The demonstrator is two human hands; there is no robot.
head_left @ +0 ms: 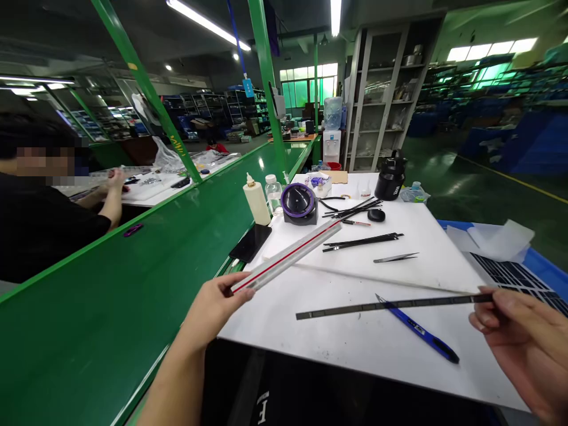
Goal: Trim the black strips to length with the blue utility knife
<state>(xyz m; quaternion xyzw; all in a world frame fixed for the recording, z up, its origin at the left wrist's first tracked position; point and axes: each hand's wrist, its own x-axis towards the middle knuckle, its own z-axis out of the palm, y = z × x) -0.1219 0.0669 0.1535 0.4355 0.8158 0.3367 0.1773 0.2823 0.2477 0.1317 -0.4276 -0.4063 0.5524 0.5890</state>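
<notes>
Pinched at its near end by my left hand point(217, 305), a long pale strip with a red line point(288, 255) slants up and away over the table. My right hand point(517, 325) grips one end of a thin dark strip point(350, 309), which reaches leftward above the white tabletop. Below that strip lies a blue utility knife point(419, 332) with its blade out. Beyond it, tweezers point(394, 258) and two groups of black strips, a nearer bundle point(361, 242) and a crossed pile point(355, 208), rest on a white foam sheet point(426, 272).
A phone point(251, 243), a cream bottle point(256, 203), a round black-and-purple device point(299, 201) and a black flask point(390, 177) stand about the table. A blue bin point(545, 260) with printed sheets is at right. Beyond the green partition point(110, 284), a co-worker point(44, 219) sits at left.
</notes>
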